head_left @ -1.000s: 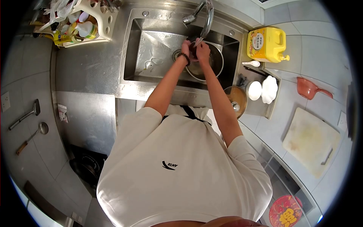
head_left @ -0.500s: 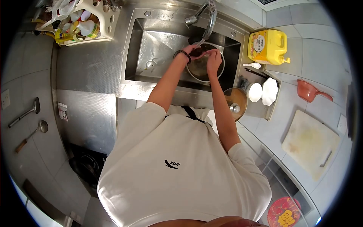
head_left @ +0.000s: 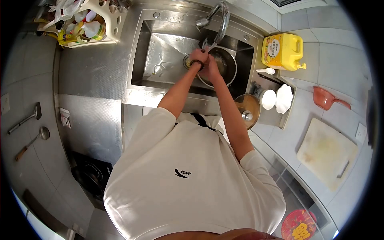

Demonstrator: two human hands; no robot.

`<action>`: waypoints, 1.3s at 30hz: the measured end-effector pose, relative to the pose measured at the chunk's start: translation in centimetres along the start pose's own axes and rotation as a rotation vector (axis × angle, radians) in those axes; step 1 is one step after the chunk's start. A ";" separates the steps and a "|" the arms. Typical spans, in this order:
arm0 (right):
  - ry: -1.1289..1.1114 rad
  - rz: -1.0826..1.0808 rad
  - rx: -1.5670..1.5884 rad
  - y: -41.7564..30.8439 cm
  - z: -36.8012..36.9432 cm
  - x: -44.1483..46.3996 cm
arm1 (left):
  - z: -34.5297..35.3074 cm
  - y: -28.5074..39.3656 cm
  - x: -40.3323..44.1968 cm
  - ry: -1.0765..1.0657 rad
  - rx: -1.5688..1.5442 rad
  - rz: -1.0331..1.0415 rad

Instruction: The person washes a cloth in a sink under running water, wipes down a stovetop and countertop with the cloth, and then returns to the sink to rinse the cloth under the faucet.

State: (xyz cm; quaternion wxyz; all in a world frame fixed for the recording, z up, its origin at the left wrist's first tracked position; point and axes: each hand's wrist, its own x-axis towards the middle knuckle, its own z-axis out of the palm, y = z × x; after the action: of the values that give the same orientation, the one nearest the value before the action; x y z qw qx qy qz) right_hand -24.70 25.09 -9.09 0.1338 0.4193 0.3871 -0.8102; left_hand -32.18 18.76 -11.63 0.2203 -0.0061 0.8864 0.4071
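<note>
Water runs from the faucet (head_left: 225, 25) onto my two hands, which meet over the sink (head_left: 164, 46). My left hand (head_left: 199, 56), with a dark beaded bracelet at its wrist, is closed, and what it may hold is hidden. My right hand (head_left: 212, 69) touches it from the right side, its fingers mostly hidden behind and against the left. Both are above the left part of a round metal pot (head_left: 228, 66) standing in the sink's right half with some liquid in it. Small scraps lie near the drain, left of the pot.
Right of the sink are a yellow jug (head_left: 282, 52), a white spoon (head_left: 266, 71), a white bowl (head_left: 267, 99), a scalloped dish (head_left: 284, 98) and a glass lid (head_left: 249, 110). A white rack (head_left: 110, 24) with bottles stands at the upper left.
My hands, apart over the pot half a second ago, have come together. The right hand has moved left and the left hand has turned and closed under the faucet.
</note>
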 end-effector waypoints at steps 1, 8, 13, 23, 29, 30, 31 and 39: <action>-0.005 0.003 -0.004 -0.4 0.6 0.1 | -0.8 0.3 -0.5 -0.006 -0.013 -0.034; -0.273 0.000 0.325 -2.2 1.6 2.3 | 0.0 -1.2 -0.1 0.125 0.050 0.412; -0.702 0.214 0.335 -2.4 1.9 3.2 | -3.4 0.5 -2.2 0.258 -0.376 0.494; -0.225 -0.104 -0.140 -0.9 0.7 7.7 | -5.6 0.2 -2.7 0.480 -0.371 0.319; 0.152 -0.073 -0.300 -1.2 1.9 7.1 | -3.2 -2.4 -1.7 0.326 -0.437 0.081; 0.153 -0.073 -0.299 -0.8 1.8 7.6 | -3.0 -2.4 -1.6 0.273 -0.390 -0.022; 0.265 -0.163 -0.269 -0.5 1.8 8.1 | -2.6 -2.3 -1.7 0.273 -0.390 -0.021; 0.005 -0.282 -0.350 0.5 0.5 6.1 | -1.8 -2.2 -1.8 -0.151 -1.113 -0.577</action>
State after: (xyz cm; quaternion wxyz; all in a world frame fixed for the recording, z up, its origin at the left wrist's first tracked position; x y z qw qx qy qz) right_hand -28.50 25.07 -13.95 0.0888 0.3336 0.5768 -0.7404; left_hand -30.85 15.64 -11.46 0.3469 -0.3300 0.4866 0.7307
